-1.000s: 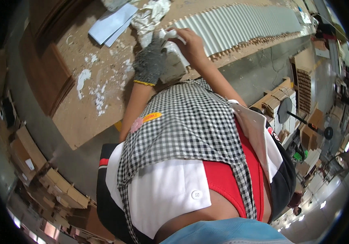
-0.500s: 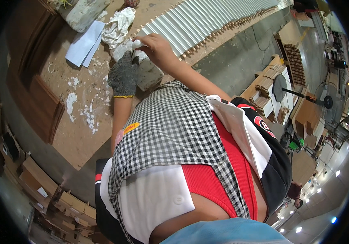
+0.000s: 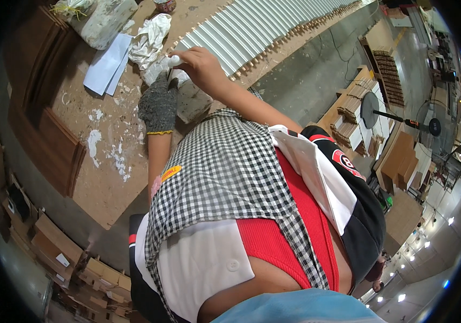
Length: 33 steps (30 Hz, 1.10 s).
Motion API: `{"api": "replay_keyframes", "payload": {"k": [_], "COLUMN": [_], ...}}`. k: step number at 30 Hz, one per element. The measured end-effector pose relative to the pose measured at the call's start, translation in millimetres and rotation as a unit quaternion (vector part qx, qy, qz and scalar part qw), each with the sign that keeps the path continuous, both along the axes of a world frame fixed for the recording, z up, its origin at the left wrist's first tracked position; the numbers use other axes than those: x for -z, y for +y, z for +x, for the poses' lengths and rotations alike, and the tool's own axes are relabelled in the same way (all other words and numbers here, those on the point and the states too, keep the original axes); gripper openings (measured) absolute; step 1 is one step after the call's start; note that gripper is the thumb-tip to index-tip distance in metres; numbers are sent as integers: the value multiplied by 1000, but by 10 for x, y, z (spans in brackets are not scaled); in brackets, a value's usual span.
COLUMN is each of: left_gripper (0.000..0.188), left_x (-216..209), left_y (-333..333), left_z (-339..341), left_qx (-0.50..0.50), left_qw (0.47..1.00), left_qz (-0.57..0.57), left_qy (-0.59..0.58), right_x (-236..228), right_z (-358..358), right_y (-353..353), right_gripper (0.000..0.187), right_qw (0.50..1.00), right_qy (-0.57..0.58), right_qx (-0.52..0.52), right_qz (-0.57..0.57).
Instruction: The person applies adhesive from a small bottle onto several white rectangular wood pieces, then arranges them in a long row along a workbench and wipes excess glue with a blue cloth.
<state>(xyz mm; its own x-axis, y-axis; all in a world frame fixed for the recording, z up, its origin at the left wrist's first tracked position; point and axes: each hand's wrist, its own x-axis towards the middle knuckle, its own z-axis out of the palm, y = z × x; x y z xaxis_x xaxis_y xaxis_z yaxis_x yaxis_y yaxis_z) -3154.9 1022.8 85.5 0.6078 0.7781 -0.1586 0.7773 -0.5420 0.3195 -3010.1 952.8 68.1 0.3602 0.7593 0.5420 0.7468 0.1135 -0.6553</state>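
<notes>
My right hand is bare and pinches a small white round-ended piece, whose exact kind does not show. Just below it, my left hand wears a grey knitted glove with a yellow cuff. Its fingers close near the white piece, but what they grip is hidden. Both hands meet above the worktable. A whitish, stained block-like thing sits beside the gloved hand, partly behind my right wrist. Beyond the hands lies a crumpled white cloth.
White strips lie in a long row on the table at the far right. Folded paper, a smeared white bundle and a small tin lie far left. Brown wooden mouldings line the left edge. A fan stands right.
The view has shifted slightly, so the table and hands appear a little further left. My hands stay together, and the right still pinches the white piece.
</notes>
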Motion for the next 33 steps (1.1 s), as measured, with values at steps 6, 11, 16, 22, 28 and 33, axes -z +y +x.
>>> {"api": "replay_keyframes", "payload": {"k": [6, 11, 16, 22, 28, 33], "left_gripper": [42, 42, 39, 42, 43, 42], "left_x": [-49, -6, -72, -130, 30, 40], "left_y": [-55, 0, -39, -49, -23, -36], "left_z": [-14, 20, 41, 8, -27, 50], "left_qx": [-7, 13, 2, -1, 12, 8], "left_qw": [999, 1000, 998, 1000, 1000, 1000], "left_qz": [5, 17, -7, -13, 16, 19], "left_qy": [-43, 2, -56, -23, -17, 17], "right_x": [63, 26, 13, 67, 73, 13], "right_z": [-20, 27, 49, 17, 33, 22], "right_y": [-9, 0, -26, 20, 16, -41], "right_gripper": [31, 29, 31, 30, 32, 28], "right_qw": [1000, 1000, 1000, 1000, 999, 999], "right_qy": [1, -5, -6, 15, 34, 24], "right_qx": [-5, 16, -15, -5, 6, -8], "right_qz": [10, -10, -1, 17, 23, 26]}}
